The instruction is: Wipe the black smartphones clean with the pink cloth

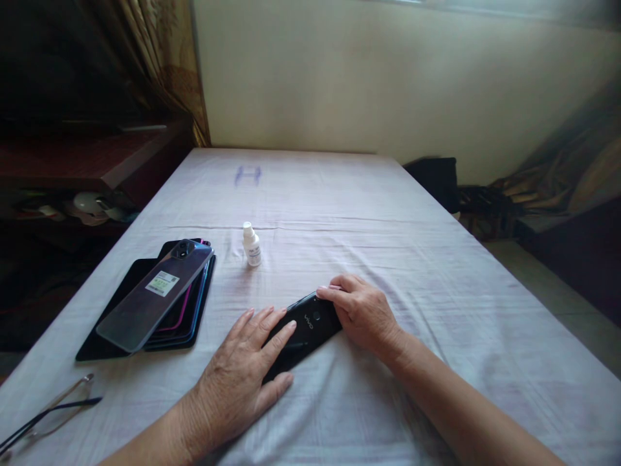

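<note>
A black phone (310,323) lies face down on the white cloth, its back and logo showing. My left hand (240,375) rests flat on its near end, fingers spread over it. My right hand (361,310) grips the far end, fingertips curled on the top edge. A small white dropper bottle (251,245) stands upright just beyond the phone, apart from both hands.
A stack of phones and back covers (155,298) lies at the left. Eyeglasses (46,414) sit at the near left corner. The white-clothed table (388,226) runs to the wall; a dark wooden shelf (97,162) stands left, dark bags (436,178) right.
</note>
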The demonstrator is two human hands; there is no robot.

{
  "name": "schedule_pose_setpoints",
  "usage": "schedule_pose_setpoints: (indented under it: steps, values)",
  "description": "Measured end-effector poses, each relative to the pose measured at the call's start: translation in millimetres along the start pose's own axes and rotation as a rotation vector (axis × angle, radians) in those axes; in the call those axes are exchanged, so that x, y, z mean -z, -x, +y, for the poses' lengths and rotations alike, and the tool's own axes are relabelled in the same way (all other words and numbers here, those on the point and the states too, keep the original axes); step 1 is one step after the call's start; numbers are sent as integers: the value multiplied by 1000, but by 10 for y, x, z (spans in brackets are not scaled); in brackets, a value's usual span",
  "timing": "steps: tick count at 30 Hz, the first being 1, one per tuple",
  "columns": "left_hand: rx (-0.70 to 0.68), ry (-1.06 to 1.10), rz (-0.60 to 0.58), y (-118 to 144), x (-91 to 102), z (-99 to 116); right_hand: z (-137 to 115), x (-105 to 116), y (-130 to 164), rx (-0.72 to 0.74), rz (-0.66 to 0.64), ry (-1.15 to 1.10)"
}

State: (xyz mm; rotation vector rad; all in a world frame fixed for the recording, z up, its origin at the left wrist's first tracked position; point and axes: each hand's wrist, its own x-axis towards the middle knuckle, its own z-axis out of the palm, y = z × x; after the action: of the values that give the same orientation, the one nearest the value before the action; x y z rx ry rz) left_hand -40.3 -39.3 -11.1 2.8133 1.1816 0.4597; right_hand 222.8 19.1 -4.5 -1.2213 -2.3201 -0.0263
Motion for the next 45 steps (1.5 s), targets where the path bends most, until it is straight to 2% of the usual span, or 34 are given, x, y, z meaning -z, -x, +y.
schedule_pose_setpoints:
  steps: [12, 23, 35, 45]
  values:
    - [15, 24, -8, -1, -3, 5, -16, 99, 320, 40, 55, -72]
    - [-2, 2, 0, -14, 15, 13, -123, 240, 438, 91, 42, -72]
    - [-19, -28, 12, -28, 30, 14, -186, 102, 166, 79, -13, 47]
    - [-28, -40, 10, -27, 18, 5, -185, -5, -37, 31, -65, 38]
